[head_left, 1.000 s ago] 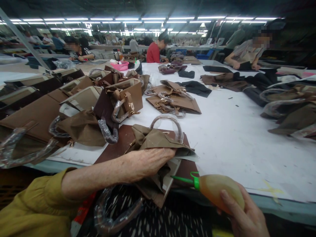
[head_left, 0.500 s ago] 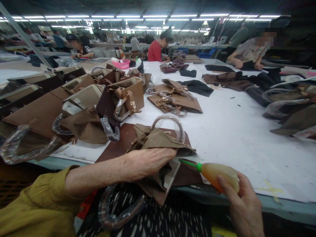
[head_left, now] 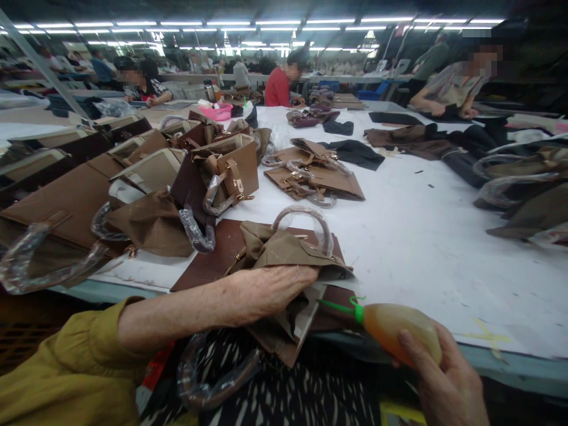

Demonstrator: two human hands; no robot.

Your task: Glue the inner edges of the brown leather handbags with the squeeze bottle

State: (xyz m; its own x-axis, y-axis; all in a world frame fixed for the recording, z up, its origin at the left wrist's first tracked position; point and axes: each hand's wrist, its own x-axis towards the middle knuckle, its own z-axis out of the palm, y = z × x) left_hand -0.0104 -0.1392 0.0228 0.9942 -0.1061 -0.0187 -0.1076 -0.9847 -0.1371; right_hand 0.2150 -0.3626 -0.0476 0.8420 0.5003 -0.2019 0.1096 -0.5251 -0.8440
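A brown handbag lies opened out at the table's near edge, its olive lining bunched up. My left hand reaches in flat under the raised lining, fingers stretched out; the thumb is hidden. One plastic-wrapped handle stands up behind the lining, and another handle hangs over my lap. My right hand is wrapped round a squeeze bottle of amber liquid. Its green nozzle points left, close to the bag's pale inner edge.
Several brown handbags crowd the left side of the white table. Flat tan bag pieces lie ahead, beside black cloth. More wrapped bags are at the right. Co-workers sit across the table.
My right hand has moved slightly right and down with the squeeze bottle, and the nozzle sits lower. A thin green loop now shows above the nozzle's base. My left hand has barely moved.
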